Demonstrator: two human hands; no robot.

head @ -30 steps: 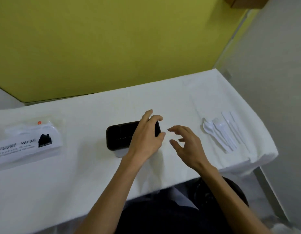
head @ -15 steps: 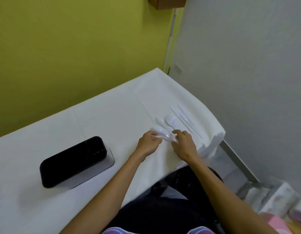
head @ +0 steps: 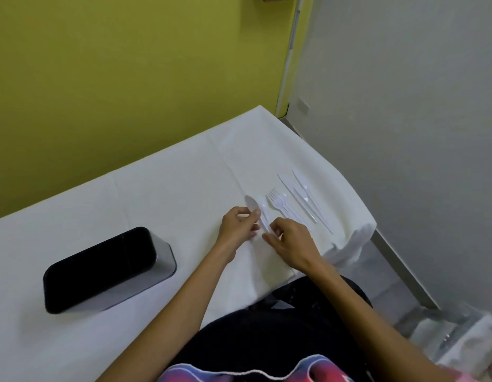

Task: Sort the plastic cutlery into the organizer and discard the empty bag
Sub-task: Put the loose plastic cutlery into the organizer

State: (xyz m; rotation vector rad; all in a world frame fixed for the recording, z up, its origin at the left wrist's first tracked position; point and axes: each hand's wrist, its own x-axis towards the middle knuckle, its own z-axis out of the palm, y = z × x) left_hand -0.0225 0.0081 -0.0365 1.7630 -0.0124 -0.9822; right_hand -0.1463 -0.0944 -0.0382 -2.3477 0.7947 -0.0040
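While left hand (head: 239,226) pinches, spoon (head: 253,204) projects beyond.

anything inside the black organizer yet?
The organizer interior reads as plain black; no white cutlery shows above its rim. Its bottom is too dark to see. Forks and knives lie on the table.

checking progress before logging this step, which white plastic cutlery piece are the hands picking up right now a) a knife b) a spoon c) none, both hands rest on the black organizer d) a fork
b: the left hand and right hand pinch the white plastic spoon, while forks and knives lie untouched on the white tablecloth.
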